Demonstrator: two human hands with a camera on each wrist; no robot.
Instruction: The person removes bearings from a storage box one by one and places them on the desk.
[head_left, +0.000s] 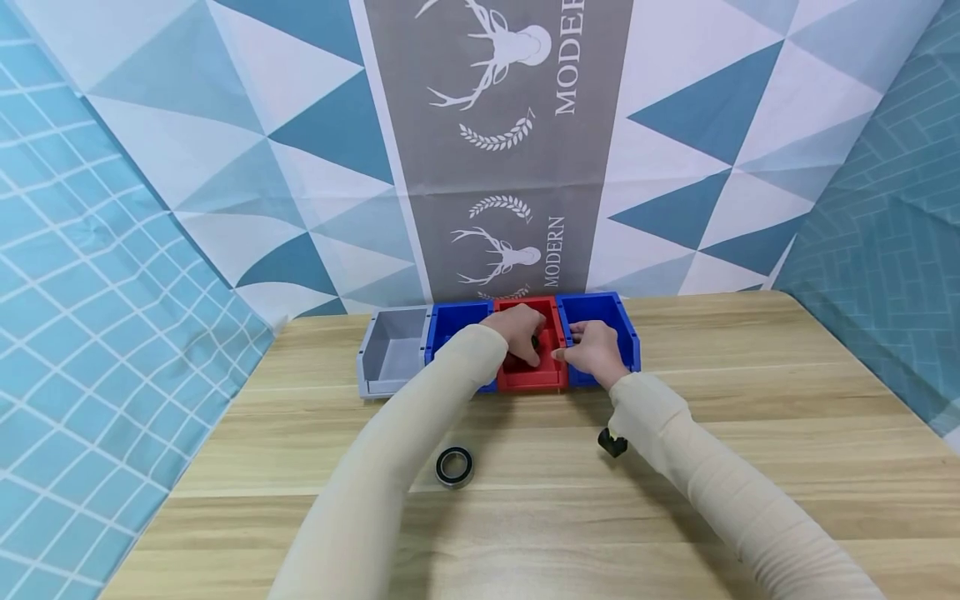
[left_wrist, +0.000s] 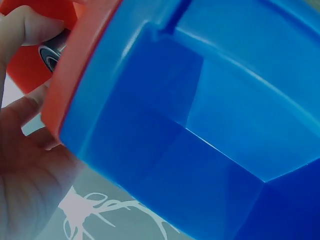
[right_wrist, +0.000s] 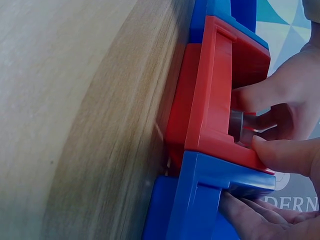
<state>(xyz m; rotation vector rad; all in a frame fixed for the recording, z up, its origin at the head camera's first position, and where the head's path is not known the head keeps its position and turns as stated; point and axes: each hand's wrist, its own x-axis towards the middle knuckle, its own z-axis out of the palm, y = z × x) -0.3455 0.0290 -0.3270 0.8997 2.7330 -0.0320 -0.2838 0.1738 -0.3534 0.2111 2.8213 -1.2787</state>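
My left hand reaches down into the red bin and pinches a ring bearing. In the left wrist view, a thumb presses the dark, ringed end of this bearing, partly hidden by the red wall. My right hand straddles the adjoining walls of the red bin and the right blue bin. Its thumb lies on the red rim, while its other fingers curl over into the blue bin. A second ring bearing lies flat on the wooden table.
Left of the red bin stand another blue bin and a grey bin, all side by side. Behind the row hangs a patterned cloth. A small black object shows beneath the right cuff.
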